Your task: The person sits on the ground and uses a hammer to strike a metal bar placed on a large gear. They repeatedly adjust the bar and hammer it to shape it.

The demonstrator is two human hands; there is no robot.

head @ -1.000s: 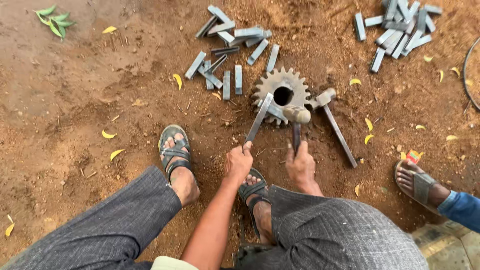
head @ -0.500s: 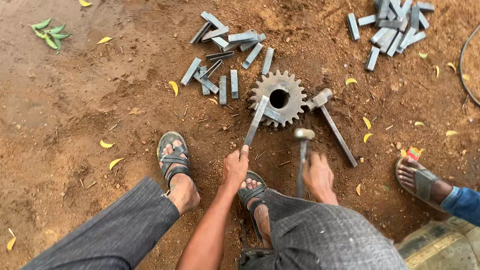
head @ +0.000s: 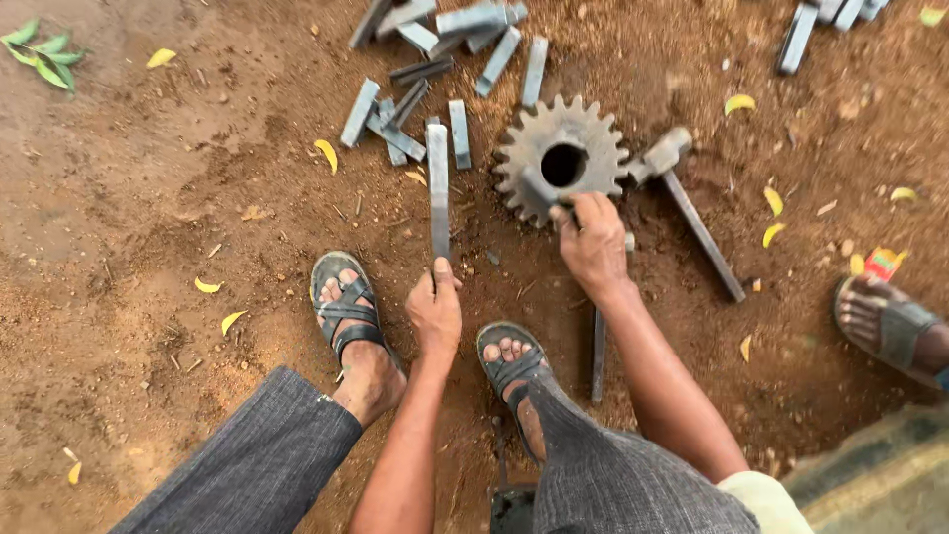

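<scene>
1. The toothed gear, a rusty grey wheel with a round hole through its middle, lies flat on the reddish dirt ground, just ahead of the person's feet.
2. The right hand reaches to the near edge of the gear; its fingers are curled and pressed together around a small metal piece at the gear's rim, though exactly what they pinch is hard to tell.
3. The left hand is closed in a fist around the lower end of a flat metal bar, which stands nearly upright in the view, its far end pointing toward the scattered pieces.
4. A heap of short grey metal blocks lies to the left of and beyond the gear; a second group sits at the top right edge, well apart.
5. A hammer lies just to the right of the gear, head near its teeth, handle running down and right.
6. A second long handle lies on the ground beneath the right forearm.
7. The person's sandalled feet rest near the hands, below the gear.
8. Another person's sandalled foot shows at the right edge.
9. Yellow leaves dot the ground.
</scene>
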